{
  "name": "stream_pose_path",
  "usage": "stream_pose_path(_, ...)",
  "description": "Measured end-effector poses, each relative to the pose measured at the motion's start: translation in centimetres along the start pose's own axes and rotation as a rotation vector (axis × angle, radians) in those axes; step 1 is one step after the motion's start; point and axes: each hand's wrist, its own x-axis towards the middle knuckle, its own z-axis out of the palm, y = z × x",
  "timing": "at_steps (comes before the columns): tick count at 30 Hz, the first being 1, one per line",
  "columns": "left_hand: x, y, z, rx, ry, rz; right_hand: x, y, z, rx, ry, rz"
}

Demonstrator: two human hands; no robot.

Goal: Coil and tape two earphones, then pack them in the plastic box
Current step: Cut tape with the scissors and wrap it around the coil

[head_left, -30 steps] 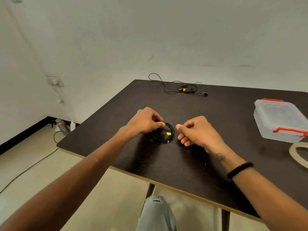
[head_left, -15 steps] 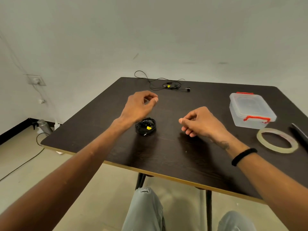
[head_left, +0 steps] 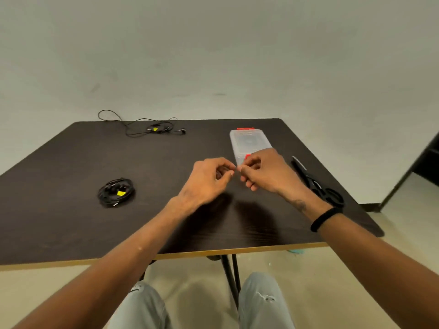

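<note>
A coiled black earphone (head_left: 116, 192) with a yellow tag lies on the dark table (head_left: 59, 224) to the left, apart from both hands. A second black earphone (head_left: 154, 128) lies uncoiled at the far edge. The clear plastic box (head_left: 249, 142) with red clips stands closed behind my hands. My left hand (head_left: 209, 181) and my right hand (head_left: 263, 173) meet fingertip to fingertip above the table's middle. They pinch something small and clear between them, seemingly a piece of tape, too faint to make out. No tape roll shows.
Black scissors (head_left: 317, 185) lie on the table right of my right hand, near the right edge. My knees are under the near table edge. A dark piece of furniture (head_left: 425, 160) stands at the far right.
My left hand let go of the coiled earphone and moved right to meet my right hand. The camera turned right, so the coil now lies well to the left.
</note>
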Motion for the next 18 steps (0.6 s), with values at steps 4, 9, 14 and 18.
stream_pose_path(4,0.4,2.2,3.5,0.041,-0.159,-0.077,-1.3,2.6,-4.8,-0.187,0.249,-0.054)
stream_pose_path(9,0.9,3.4,5.7,0.157,-0.113,-0.136,-2.2,5.3,-7.1,-0.457,0.108,-0.086)
stream_pose_path(14,1.7,3.4,6.8,0.164,-0.052,-0.154,-1.9,6.7,-6.4,-0.490,0.020,-0.144)
stream_pose_path(18,2.0,3.4,7.1,0.138,-0.029,-0.138,-1.3,7.7,-5.8,-0.450,0.001,-0.198)
